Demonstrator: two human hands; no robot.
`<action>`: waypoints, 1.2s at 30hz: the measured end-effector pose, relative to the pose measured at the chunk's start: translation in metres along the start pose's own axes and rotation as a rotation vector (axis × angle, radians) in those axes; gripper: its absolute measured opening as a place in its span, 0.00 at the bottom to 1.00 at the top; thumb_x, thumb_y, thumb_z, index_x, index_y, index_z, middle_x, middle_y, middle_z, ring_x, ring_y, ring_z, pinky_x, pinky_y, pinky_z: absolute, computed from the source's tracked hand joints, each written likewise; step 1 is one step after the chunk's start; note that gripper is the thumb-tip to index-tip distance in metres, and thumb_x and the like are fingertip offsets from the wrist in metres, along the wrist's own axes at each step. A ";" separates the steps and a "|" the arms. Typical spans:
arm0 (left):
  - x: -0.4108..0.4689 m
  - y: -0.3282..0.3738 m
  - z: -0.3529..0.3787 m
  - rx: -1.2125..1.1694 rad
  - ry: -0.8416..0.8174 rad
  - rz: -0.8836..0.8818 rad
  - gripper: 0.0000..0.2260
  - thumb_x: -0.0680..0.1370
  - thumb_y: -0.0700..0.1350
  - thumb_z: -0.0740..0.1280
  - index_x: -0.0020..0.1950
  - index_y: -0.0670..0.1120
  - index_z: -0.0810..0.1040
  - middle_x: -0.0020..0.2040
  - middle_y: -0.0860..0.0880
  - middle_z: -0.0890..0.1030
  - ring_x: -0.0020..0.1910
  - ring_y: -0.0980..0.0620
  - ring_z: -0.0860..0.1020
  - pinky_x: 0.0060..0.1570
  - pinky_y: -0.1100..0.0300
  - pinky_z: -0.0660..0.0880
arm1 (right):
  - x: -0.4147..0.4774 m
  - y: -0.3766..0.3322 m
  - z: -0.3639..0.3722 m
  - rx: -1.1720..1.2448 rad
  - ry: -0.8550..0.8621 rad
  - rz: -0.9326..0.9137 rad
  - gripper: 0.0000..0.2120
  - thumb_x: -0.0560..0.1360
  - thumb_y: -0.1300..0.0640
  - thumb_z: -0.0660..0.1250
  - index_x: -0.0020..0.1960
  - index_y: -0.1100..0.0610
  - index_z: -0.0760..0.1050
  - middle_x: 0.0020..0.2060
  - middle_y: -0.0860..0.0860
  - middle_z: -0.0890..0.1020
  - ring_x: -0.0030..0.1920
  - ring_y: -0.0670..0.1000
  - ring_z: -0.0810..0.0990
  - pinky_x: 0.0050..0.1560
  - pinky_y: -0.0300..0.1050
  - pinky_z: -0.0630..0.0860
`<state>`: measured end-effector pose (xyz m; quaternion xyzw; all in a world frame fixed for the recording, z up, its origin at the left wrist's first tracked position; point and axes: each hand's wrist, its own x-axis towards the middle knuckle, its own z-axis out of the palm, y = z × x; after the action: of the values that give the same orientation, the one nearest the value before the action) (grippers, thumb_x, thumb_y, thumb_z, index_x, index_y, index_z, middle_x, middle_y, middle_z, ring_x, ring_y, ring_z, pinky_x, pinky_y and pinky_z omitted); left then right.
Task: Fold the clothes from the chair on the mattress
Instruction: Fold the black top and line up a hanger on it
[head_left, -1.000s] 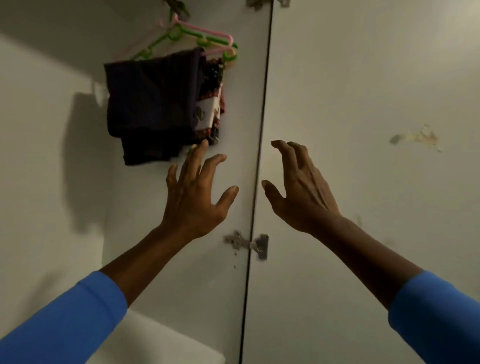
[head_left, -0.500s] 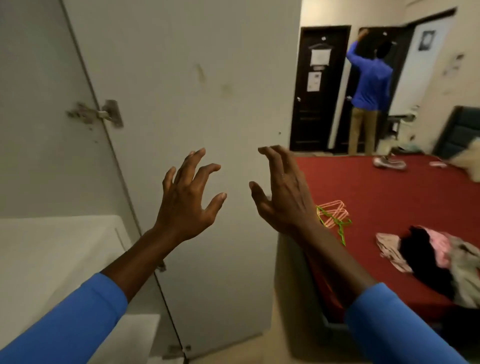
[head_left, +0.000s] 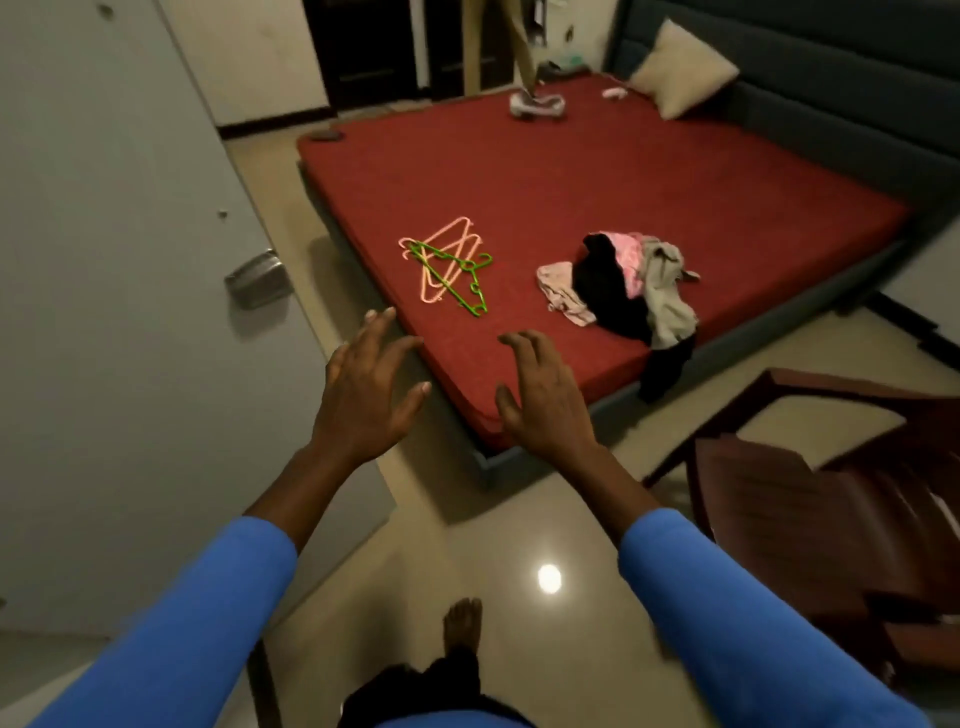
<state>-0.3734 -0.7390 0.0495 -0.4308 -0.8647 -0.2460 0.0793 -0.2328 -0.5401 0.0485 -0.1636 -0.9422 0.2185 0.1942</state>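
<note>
A red mattress fills the middle of the view. On its near right part lies a heap of clothes: black, pink, beige and grey pieces, with a black piece hanging over the edge. A dark wooden chair stands at the right, its seat bare. My left hand and my right hand are held out in front of me near the mattress's near corner, fingers spread, holding nothing. Both are apart from the clothes.
Pink and green plastic hangers lie on the mattress left of the clothes. A grey wardrobe door with a metal handle stands at my left. A beige pillow leans on the dark headboard. Someone's leg shows at the far side. The tiled floor is glossy.
My view has swung from the wardrobe door with hanging clothes, right and down to the mattress and chair. Both hands stayed spread and empty.
</note>
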 end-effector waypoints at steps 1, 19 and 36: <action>0.011 -0.001 0.015 -0.022 -0.040 0.003 0.25 0.79 0.60 0.63 0.73 0.49 0.73 0.82 0.45 0.60 0.83 0.43 0.56 0.73 0.33 0.63 | 0.003 0.013 0.004 -0.010 -0.020 0.051 0.29 0.74 0.56 0.69 0.74 0.56 0.68 0.67 0.57 0.72 0.63 0.60 0.75 0.57 0.60 0.78; 0.212 0.053 0.215 -0.175 -0.450 0.057 0.29 0.82 0.59 0.65 0.80 0.53 0.62 0.84 0.47 0.55 0.83 0.44 0.53 0.75 0.32 0.57 | 0.083 0.210 0.020 0.097 -0.057 0.501 0.28 0.78 0.52 0.68 0.75 0.53 0.63 0.70 0.54 0.67 0.67 0.58 0.73 0.63 0.62 0.75; 0.360 0.157 0.383 -0.396 -0.618 -0.477 0.25 0.81 0.53 0.70 0.77 0.54 0.67 0.74 0.46 0.70 0.69 0.47 0.72 0.68 0.46 0.72 | 0.189 0.462 0.003 0.450 -0.327 0.792 0.23 0.81 0.52 0.68 0.73 0.51 0.67 0.71 0.53 0.68 0.67 0.56 0.75 0.67 0.52 0.73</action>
<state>-0.4435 -0.2156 -0.1002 -0.2791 -0.8592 -0.2781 -0.3265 -0.2952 -0.0742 -0.1178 -0.4272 -0.7551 0.4968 -0.0238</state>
